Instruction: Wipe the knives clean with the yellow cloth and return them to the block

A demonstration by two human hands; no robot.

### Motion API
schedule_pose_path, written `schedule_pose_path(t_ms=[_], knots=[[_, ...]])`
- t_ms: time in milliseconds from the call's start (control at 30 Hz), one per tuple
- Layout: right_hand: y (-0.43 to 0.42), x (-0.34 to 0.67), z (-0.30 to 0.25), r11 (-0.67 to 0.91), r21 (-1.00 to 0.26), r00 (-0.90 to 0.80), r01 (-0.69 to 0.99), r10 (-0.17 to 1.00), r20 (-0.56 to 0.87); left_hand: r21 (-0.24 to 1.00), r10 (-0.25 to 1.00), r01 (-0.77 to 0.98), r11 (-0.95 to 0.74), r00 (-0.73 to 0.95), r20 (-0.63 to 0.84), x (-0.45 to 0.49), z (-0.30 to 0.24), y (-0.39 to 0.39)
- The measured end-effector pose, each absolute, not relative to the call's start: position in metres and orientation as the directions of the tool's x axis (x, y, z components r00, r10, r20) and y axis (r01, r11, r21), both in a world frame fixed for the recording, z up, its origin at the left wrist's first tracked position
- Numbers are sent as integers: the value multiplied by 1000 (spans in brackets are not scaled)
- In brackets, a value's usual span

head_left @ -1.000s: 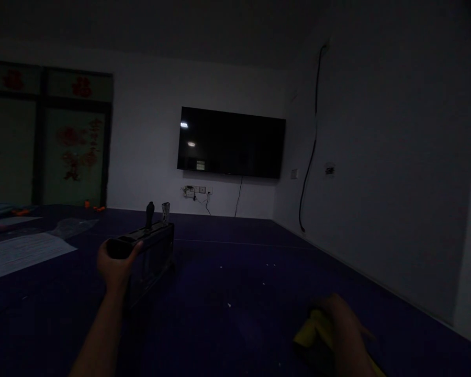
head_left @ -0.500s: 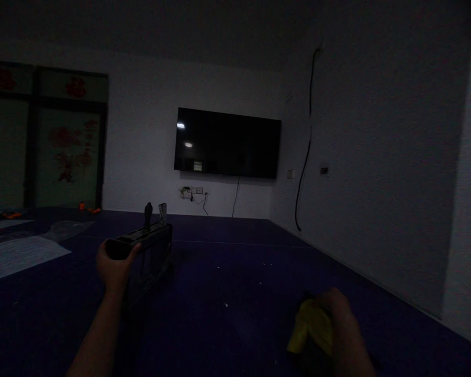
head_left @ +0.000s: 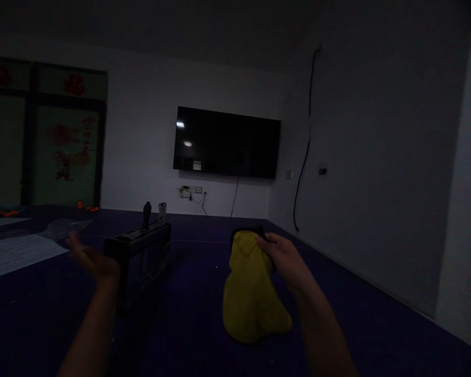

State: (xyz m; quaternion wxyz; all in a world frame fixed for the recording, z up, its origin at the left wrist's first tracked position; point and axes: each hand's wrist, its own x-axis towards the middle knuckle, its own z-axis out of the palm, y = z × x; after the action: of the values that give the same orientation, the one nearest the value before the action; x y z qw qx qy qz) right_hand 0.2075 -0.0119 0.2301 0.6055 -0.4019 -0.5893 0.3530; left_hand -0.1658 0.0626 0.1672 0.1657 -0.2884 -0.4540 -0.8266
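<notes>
a yellow cloth with dark edging along its top hangs limp from its upper right corner, broad side facing the viewer, softly creased and widening toward a rounded bottom; whether it touches the purple surface cannot be told. left of it, well apart, a black boxy case stands upright, narrow end nearest, a dark knob and a paler upright piece rising from its far top.

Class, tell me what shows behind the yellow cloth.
The purple surface shows around the yellow cloth, held in the right hand; whatever the cloth covers cannot be seen.
</notes>
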Motion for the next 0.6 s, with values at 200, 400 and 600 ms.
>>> schedule_pose_path(t_ms=[200, 400, 600], knots=[[19, 154, 201, 297, -919, -17, -259, 950, 312, 171, -301, 575, -800, -631, 715, -126, 232, 14], [24, 129, 123, -154, -964, -317, -217, 945, -79, 402, 56, 435, -806, -620, 783, -110, 239, 7], [12, 137, 50, -405, -886, -613, -227, 766, -193, 765, 427, 333, -552, -674, 602, -116, 234, 22]])
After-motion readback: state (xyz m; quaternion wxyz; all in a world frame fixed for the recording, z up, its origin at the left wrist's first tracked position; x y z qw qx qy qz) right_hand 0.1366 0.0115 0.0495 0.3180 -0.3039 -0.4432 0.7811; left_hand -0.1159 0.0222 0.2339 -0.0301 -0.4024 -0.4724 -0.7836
